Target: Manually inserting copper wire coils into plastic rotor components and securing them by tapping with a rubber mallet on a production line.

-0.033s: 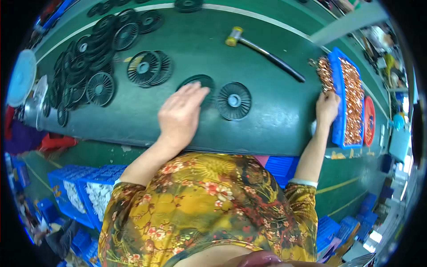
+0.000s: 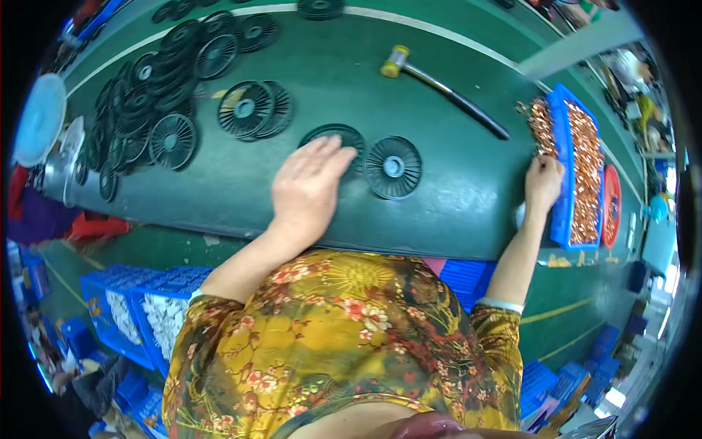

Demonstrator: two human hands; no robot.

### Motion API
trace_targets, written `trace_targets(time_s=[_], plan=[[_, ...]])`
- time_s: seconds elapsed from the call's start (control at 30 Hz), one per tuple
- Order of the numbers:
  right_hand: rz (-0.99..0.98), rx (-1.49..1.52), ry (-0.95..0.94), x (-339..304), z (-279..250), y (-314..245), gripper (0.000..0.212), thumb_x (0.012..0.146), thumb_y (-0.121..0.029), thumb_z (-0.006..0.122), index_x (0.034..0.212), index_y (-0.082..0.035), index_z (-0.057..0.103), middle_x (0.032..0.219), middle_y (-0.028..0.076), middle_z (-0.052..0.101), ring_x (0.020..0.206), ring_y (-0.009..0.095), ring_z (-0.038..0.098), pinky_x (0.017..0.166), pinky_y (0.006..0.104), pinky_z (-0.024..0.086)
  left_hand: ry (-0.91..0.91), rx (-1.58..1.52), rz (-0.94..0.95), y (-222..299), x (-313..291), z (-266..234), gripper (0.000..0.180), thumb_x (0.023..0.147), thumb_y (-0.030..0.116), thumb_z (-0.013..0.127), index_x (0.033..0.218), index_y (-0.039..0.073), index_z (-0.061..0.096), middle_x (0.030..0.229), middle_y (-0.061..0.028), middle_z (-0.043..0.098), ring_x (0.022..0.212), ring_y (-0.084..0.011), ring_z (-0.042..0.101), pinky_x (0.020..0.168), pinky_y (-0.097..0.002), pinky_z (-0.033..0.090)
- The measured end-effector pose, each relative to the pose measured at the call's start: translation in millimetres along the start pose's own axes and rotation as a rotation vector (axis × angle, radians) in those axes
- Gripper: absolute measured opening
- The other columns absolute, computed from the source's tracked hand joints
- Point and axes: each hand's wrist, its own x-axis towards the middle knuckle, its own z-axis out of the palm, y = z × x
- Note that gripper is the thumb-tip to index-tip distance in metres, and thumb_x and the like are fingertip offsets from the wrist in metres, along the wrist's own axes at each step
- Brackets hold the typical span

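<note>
My left hand [image 2: 307, 186] lies with its fingers stretched out over a dark ribbed plastic wheel [image 2: 333, 133], hiding its near part. Just to the right of that wheel, another such wheel [image 2: 393, 167] with a pale hub lies flat on the green table. At the far right of the table, my right hand [image 2: 545, 181] has its fingers pinched together at the near end of a loose pile of small copper-coloured parts [image 2: 541, 126]. What sits between those fingertips is too small to make out.
A blue tray [image 2: 561, 157] of copper-coloured parts stands beside my right hand, with a red round container [image 2: 611, 208] past it. A yellow-headed hammer [image 2: 446, 91] lies farther back. Two overlapping wheels [image 2: 245, 110] and a large heap of wheels [image 2: 157, 91] occupy the left.
The whole picture has shifted slightly to the right. Both hands keep nearly the same places, the left over the wheel and the right at the pile.
</note>
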Motion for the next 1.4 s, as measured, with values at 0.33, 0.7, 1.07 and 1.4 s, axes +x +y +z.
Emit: trace_targets(time_s=[0.33,0.7,1.07,1.4], plan=[[-0.220,0.396,-0.036,-42.8,-25.5,-45.0,0.012,0.086,-0.014,0.064,0.092,-0.004,0.069,0.105,0.012,0.068,0.095,0.030,0.064,0.087,0.0386,0.050,0.051,0.090,-0.035,-44.0,20.7,-20.1,0.048,0.082,0.025,0.071,0.122,0.005,0.056,0.132,-0.0235,0.049,0.125,-0.0415,0.044,0.106,-0.0502,0.032],[-0.249,0.826,0.072,-77.4,-57.7,-89.3,0.018,0.076,-0.001,0.074,0.092,-0.006,0.070,0.083,0.006,0.057,0.078,0.019,0.057,0.068,0.0288,0.047,0.065,0.107,-0.635,-77.5,35.9,-45.3,0.040,0.096,0.034,0.055,0.122,0.003,0.060,0.096,-0.0188,0.068,0.084,-0.0321,0.065,0.076,-0.0392,0.049],[-0.623,0.844,0.226,-96.7,-86.1,-134.9,0.029,0.064,-0.001,0.081,0.090,-0.008,0.068,0.085,0.005,0.063,0.074,0.023,0.059,0.066,0.0329,0.048,0.170,-0.711,-0.424,12.6,34.3,-18.0,0.018,0.090,0.012,0.066,0.105,0.001,0.064,0.089,-0.0012,0.062,0.081,-0.0080,0.055,0.074,-0.0232,0.046],[-0.749,0.829,0.056,-102.0,-92.4,-177.7,0.017,0.069,-0.006,0.074,0.081,-0.008,0.062,0.079,0.003,0.059,0.072,0.022,0.058,0.062,0.0319,0.049,-0.227,-1.098,-0.507,47.5,31.2,-0.3,0.029,0.102,0.025,0.045,0.115,0.001,0.057,0.102,-0.0016,0.059,0.093,-0.0076,0.051,0.084,-0.0229,0.042]])
